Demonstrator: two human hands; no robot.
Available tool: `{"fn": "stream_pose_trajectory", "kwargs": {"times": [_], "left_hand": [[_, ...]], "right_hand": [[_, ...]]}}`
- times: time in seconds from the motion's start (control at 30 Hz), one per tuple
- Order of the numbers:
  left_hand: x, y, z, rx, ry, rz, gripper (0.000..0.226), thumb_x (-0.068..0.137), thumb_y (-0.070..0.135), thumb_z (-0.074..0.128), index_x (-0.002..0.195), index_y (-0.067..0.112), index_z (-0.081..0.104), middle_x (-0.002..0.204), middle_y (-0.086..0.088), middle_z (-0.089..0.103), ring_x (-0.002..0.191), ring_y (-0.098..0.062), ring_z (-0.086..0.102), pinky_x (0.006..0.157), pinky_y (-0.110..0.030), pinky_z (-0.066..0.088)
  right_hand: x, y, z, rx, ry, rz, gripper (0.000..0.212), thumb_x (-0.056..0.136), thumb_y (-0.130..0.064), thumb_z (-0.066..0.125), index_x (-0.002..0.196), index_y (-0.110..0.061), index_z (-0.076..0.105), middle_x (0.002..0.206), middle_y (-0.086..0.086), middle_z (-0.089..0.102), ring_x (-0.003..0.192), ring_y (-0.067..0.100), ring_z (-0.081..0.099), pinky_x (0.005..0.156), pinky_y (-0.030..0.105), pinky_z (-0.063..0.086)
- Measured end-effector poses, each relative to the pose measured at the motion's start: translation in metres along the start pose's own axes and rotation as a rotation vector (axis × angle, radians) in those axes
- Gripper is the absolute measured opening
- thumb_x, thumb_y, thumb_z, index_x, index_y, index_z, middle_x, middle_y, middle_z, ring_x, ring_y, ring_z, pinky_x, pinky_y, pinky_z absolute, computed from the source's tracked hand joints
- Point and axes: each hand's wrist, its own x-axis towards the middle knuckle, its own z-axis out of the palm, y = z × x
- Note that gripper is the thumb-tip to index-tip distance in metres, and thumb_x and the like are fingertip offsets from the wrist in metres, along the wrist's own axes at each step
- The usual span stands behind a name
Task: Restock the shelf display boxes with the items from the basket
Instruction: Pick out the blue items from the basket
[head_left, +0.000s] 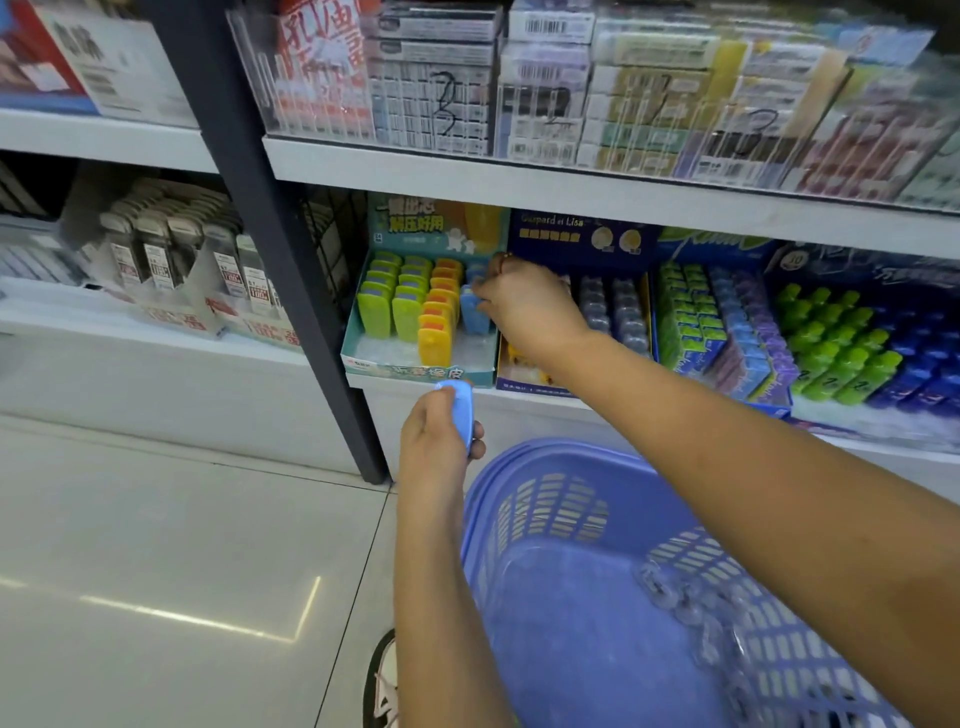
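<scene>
A teal display box (415, 370) on the lower shelf holds rows of green, orange and blue erasers. My right hand (524, 306) reaches into its right-hand column and pinches a blue eraser (474, 312) standing there. Below the shelf edge, my left hand (434, 441) grips another blue eraser (461, 413). A purple plastic basket (587, 519) sits on the floor under my right forearm, with several clear-wrapped items (691, 608) along its right side.
A dark blue display box (582, 239) stands right of the teal one, then boxes of green, blue and purple items (727, 332). A black shelf post (291, 249) rises at the left. My shoe (384, 680) is on the tiled floor.
</scene>
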Motion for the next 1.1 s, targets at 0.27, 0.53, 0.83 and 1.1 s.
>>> {"fn": "stream_pose_trajectory", "kwargs": {"times": [0.27,0.53,0.83,1.1], "left_hand": [[0.006,0.004,-0.022,0.005,-0.117,0.14,0.019,0.092,0.018,0.059,0.11,0.015,0.058,0.089,0.004,0.068,0.074,-0.002,0.066,0.063,-0.015,0.052],[0.006,0.013,-0.014,-0.067,-0.081,0.337,0.021,0.084,0.013,0.069,0.101,0.024,0.063,0.095,0.005,0.072,0.086,-0.005,0.068,0.073,-0.017,0.053],[0.011,0.014,-0.007,0.387,0.011,0.531,0.034,0.093,0.023,0.058,0.126,0.015,0.057,0.122,0.006,0.062,0.115,-0.006,0.056,0.097,-0.015,0.04],[0.015,0.0,-0.006,0.924,0.001,0.723,0.037,0.092,0.016,0.057,0.128,0.008,0.057,0.135,-0.001,0.052,0.134,-0.015,0.029,0.1,-0.003,0.009]], "right_hand": [[-0.01,0.003,-0.003,0.086,0.02,0.044,0.023,0.095,-0.024,0.05,0.111,-0.008,0.054,0.116,0.014,0.049,0.105,0.028,0.052,0.074,0.029,0.039],[-0.071,-0.004,-0.011,0.817,-0.139,-0.052,0.017,0.094,-0.018,0.055,0.089,-0.019,0.071,0.073,-0.005,0.067,0.062,0.003,0.06,0.065,0.023,0.053],[-0.058,-0.001,-0.023,0.712,0.195,-0.064,0.022,0.084,-0.011,0.066,0.104,-0.022,0.067,0.09,-0.003,0.065,0.08,0.007,0.06,0.074,0.02,0.053],[-0.033,0.006,0.01,0.203,0.205,-0.153,0.032,0.09,-0.013,0.06,0.122,-0.012,0.062,0.111,0.011,0.065,0.102,0.025,0.059,0.08,0.014,0.028]]}}
